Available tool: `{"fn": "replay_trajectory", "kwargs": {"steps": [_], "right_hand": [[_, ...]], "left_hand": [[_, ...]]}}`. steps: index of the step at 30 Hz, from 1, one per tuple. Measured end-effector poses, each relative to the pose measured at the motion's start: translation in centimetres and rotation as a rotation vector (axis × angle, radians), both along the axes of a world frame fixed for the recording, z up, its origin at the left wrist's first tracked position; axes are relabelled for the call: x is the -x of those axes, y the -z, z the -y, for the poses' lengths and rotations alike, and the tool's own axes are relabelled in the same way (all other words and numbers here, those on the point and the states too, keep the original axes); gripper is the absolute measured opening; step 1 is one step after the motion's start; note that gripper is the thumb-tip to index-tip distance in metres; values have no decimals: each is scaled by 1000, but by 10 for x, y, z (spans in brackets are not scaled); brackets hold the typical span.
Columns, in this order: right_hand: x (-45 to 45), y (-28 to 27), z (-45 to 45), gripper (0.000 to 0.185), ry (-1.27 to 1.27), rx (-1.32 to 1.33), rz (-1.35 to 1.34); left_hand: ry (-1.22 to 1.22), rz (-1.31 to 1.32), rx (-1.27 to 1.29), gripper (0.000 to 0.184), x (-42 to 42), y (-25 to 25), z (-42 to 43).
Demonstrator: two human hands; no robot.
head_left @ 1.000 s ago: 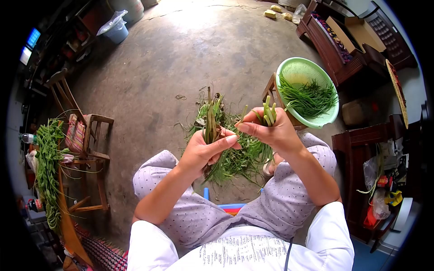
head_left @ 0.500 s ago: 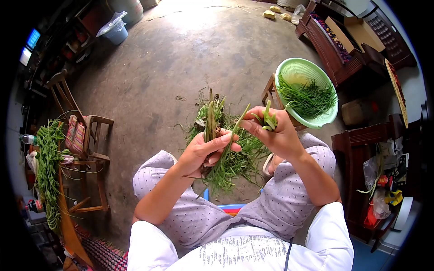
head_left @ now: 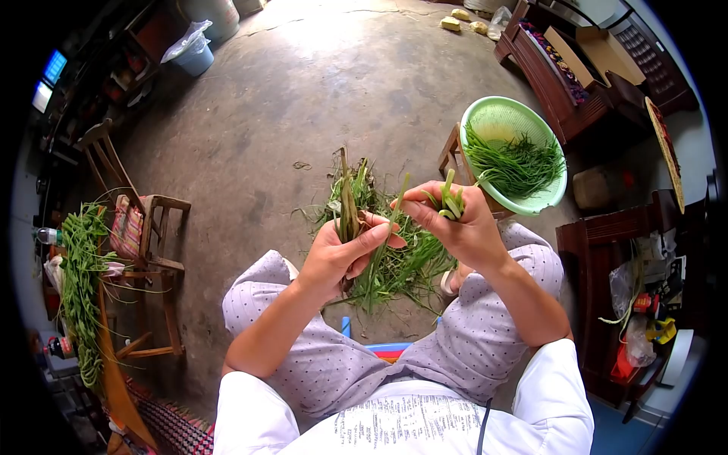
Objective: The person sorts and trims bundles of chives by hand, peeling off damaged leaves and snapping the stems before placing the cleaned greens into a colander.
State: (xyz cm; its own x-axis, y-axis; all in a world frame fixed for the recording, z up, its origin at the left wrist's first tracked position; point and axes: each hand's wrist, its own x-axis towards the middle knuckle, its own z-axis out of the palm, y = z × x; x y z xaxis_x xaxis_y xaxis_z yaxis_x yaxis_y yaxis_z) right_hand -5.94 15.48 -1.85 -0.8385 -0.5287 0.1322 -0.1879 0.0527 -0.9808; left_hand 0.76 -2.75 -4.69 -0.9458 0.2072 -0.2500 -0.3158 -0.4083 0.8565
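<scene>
Brownish, withered stalks point(head_left: 348, 216) stand upright in my left hand point(head_left: 343, 252), whose fingers are closed round them. My right hand point(head_left: 462, 220) is wrapped round a bunch of green stems point(head_left: 452, 203), their pale ends poking out above the fist. Between its thumb and forefinger is the top of a single green stalk point(head_left: 399, 199), which slants down past my left fingertips, its leaves hanging below. Under both hands a loose heap of green leaves and stalks point(head_left: 406, 265) lies on the floor.
At the right a green colander point(head_left: 497, 114) holding green stalks rests on a wooden stool point(head_left: 452, 152). More greens point(head_left: 80, 280) hang at the left, near a wooden chair point(head_left: 152, 212). A bagged blue bucket point(head_left: 195, 59) stands at the back left.
A long green stalk has come up between my hands, and over the last half second its top has shifted slightly left and its leaves have swung. Both hands keep their bunches.
</scene>
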Motion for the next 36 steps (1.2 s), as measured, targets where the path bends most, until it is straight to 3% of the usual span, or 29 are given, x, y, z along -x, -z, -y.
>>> {"fn": "replay_trajectory", "kwargs": {"steps": [5, 13, 20, 22, 26, 36], "right_hand": [[-2, -7, -1, 17, 30, -31, -97], [3, -8, -4, 21, -39, -88, 102], [4, -5, -1, 19, -16, -70, 89], [-2, -6, 2, 19, -114, 14, 250], [-2, 1, 2, 23, -98, -32, 96], [2, -3, 1, 21, -53, -33, 226]], "left_hand": [[-13, 30, -15, 14, 0, 1, -1], [5, 9, -22, 15, 1, -1, -2], [-28, -73, 44, 15, 1, 5, -3], [-73, -120, 92, 18, 0, 5, -2], [-84, -127, 179, 19, 0, 3, -1], [-102, -92, 172, 19, -2, -5, 0]]}}
